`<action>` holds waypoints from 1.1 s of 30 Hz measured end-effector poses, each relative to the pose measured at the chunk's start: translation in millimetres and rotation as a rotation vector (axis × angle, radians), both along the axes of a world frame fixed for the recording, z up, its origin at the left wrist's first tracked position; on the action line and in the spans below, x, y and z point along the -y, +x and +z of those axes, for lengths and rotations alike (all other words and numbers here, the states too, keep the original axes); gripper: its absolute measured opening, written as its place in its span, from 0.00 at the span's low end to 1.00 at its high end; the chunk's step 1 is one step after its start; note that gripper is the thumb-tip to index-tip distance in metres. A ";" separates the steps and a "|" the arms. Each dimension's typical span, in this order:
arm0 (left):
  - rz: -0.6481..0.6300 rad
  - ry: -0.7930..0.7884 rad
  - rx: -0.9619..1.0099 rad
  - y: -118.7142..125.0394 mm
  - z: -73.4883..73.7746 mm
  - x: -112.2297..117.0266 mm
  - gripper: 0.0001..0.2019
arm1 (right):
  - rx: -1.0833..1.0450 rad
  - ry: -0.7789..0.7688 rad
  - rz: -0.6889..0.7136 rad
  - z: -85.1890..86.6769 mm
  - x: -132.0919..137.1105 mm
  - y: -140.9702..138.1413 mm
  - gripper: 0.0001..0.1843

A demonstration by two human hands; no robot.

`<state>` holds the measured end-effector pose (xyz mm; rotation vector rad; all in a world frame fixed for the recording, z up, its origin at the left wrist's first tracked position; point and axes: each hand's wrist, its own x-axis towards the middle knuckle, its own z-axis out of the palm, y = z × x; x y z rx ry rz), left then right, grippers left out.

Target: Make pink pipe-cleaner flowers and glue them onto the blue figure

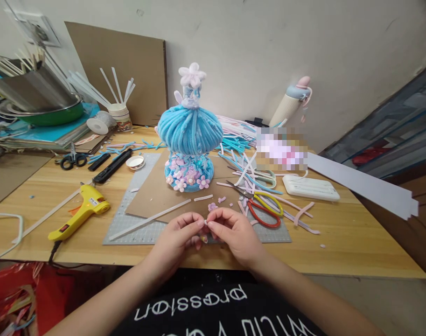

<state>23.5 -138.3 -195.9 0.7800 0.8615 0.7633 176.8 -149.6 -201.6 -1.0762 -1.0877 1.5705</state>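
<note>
Head view: my left hand (185, 231) and right hand (238, 234) together pinch a small pale piece (206, 223).
Brown cardboard (148, 197): a fuzzy blue model (191, 133) stands on it.

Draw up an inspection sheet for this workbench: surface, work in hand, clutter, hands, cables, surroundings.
Surface: wooden table, bearing a gray cutting mat and a cardboard sheet.
Work in hand: small whitish piece, its details too small to tell; blue domed ornament upright beyond it, topped by a pale pink flower.
Clutter: pipe cleaners strewn at right, red-and-yellow-handled scissors among them; yellow glue gun lying at left.
Hands: left hand and right hand meet, pinching the small piece.
Cables: black cord from the glue gun; white cable at far left.
Surroundings: pale wall behind; red plastic bag below, left.
</note>
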 end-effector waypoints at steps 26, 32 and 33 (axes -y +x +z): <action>-0.027 0.658 -0.452 -6.9 13.2 10.0 0.07 | 0.727 0.787 -0.125 26.1 18.8 14.9 0.05; -0.044 0.801 -0.530 -7.9 13.7 10.5 0.06 | 0.755 0.762 -0.116 22.9 17.2 13.6 0.02; -0.048 0.814 -0.539 -8.2 13.7 10.6 0.06 | 0.762 0.764 -0.116 22.7 17.1 13.6 0.02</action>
